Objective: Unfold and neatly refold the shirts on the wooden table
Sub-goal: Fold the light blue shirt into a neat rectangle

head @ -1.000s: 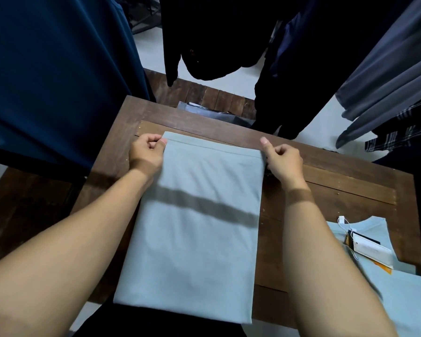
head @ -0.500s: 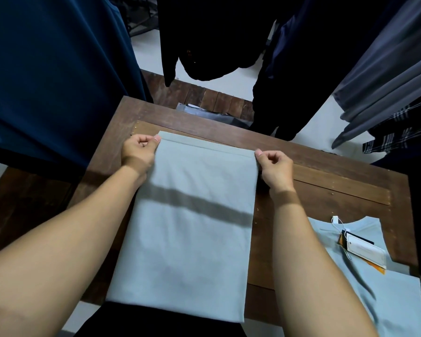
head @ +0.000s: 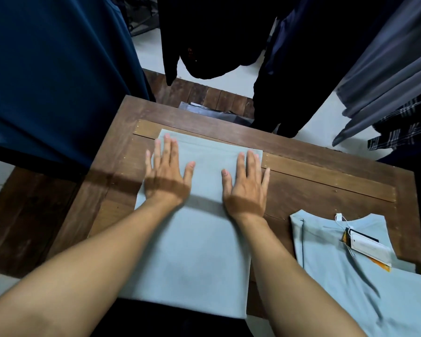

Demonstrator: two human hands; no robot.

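Left hand (head: 167, 171): released, palm down, fingers straight and spread, lying flat on the far left part of the folded shirt (head: 197, 251); little finger sits about on the shirt's left edge.
Right hand (head: 246, 183): released too, flat with palm down on the far right part of the same shirt; little finger pokes past the shirt's right edge over bare wood.
Hands vs each other: side by side, apart, with a strip of fabric showing between the thumbs.
Folded shirt: pale blue-grey, long narrow rectangle, smooth; lies left of centre on the tabletop, far end short of the far edge, near end reaching the near edge and slightly over it.
Wooden table (head: 326, 171): dark brown, with a framed plank top.
Second shirt (head: 338, 271): same pale blue-grey, at the near right corner of the tabletop, collar toward the far edge, lying flat; bare wood lies between it and the folded shirt.
Tag (head: 370, 249): whitish card with a dark strip, on a white string, resting at the second shirt's collar; something orange shows under it.
Shadow: a dark band crosses both wrists and the shirt.
Around the table: dark blue garment (head: 54, 69) hanging left, black garment (head: 212, 32) hanging beyond the far edge, grey garments (head: 387, 81) and a plaid garment (head: 408, 125) at right.
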